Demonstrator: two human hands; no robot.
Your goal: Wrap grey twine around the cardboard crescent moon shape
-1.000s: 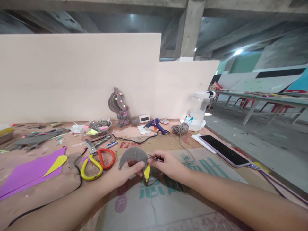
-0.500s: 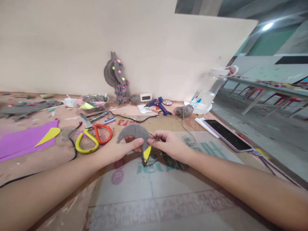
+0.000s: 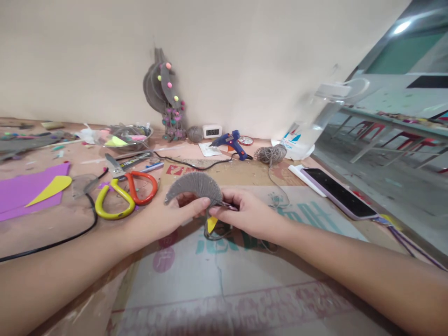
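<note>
A crescent [image 3: 196, 183] wrapped in grey yarn arches above my hands, with a bare yellow tip [image 3: 212, 224] showing at its lower right end. My left hand [image 3: 187, 211] is closed on it, thumb in front and fingers behind. Beside that end, my right hand [image 3: 241, 207] is closed with thumb and finger pinched on a strand of grey yarn [image 3: 214, 238], which loops below the yellow tip. Part of the strand is hidden behind the right fingers. The yarn ball [image 3: 271, 154] lies further back, with a strand trailing down toward the cardboard.
Scissors [image 3: 131, 191], purple sheets [image 3: 28, 191] and a yellow cutout [image 3: 52, 189] lie left. Behind are a glue gun [image 3: 231, 142] with a black cord, a clock [image 3: 212, 131], and a pompom-decorated grey ornament [image 3: 163, 88]. A bottle [image 3: 308, 123] and phone [image 3: 338, 193] are at right.
My right thumb and fingers have shifted around the crescent's lower end, and the yarn now loops beneath the yellow tip. Less yellow shows. The whole view has shifted slightly.
</note>
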